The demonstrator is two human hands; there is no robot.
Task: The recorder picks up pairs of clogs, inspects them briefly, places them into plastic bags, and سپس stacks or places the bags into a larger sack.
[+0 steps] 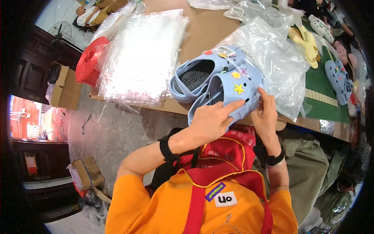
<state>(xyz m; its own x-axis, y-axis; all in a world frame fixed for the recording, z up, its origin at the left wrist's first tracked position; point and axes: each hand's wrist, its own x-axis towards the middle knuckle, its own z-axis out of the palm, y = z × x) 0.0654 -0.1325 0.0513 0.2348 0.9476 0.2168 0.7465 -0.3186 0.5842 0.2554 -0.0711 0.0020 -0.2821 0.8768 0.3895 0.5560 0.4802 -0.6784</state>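
Note:
A pair of light blue clogs lies at the near edge of the table, dark footbeds facing up. The near clog (pixel 251 81) carries a yellow star charm (pixel 239 89) and a yellow flower charm (pixel 235 74). My left hand (pixel 210 121) is closed against its near side, index finger reaching to a hole in the upper. Gripping the toe end is my right hand (pixel 266 115), thumb and fingers bent around the rim. Just behind rests the far clog (pixel 180 92), with a white label and charms on its upper. The left fingers partly hide the near clog's opening.
Flat clear plastic bags (pixel 140 54) are stacked at left beside a red roll (pixel 90 61). Another clear bag (pixel 286 66) lies behind the clogs. At right, yellow sandals (pixel 306 43) and a blue clog (pixel 337 80) lie around a green mat (pixel 319 84). A person (pixel 87 16) sits far back.

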